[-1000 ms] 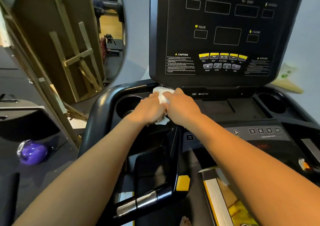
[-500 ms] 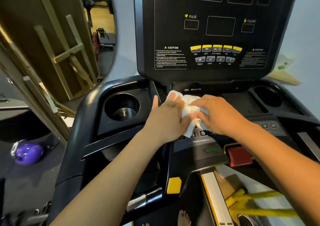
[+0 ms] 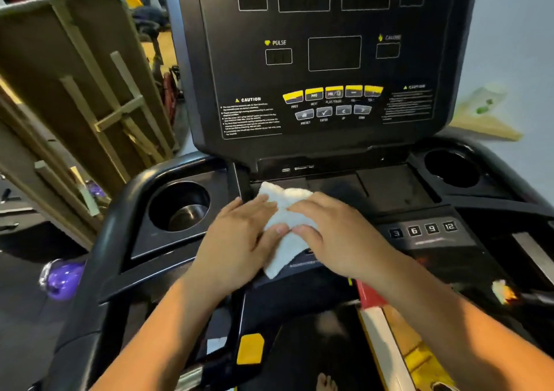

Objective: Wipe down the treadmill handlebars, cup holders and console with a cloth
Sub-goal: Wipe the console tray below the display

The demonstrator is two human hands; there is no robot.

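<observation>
The white cloth lies crumpled on the flat black shelf just below the console, near that shelf's left end, its lower corner hanging over the front edge onto the sloped control strip; my left hand rests on the cloth's left side, fingers fairly straight and close together, thumb laid across the fabric; my right hand covers the cloth's right side, fingers together and flat on it, thumb tip just beside the left thumb; both hands press on the cloth and neither has it bunched in a fist; below the console and to its left sits the left cup holder, a round well with a shiny metal bottom, near my left hand but apart from it; below the console and to its right is the right cup holder, dark inside, well apart from the cloth; the speed buttons marked 3, 6, 9 and 12 sit in a row below the console, just right of my right hand; the console itself stands upright, its display windows dark, with yellow and grey keys along its lower part; the black left handlebar curves down from the console's lower left corner; left of the console a wooden frame leans, and a purple object lies on the floor below it.
</observation>
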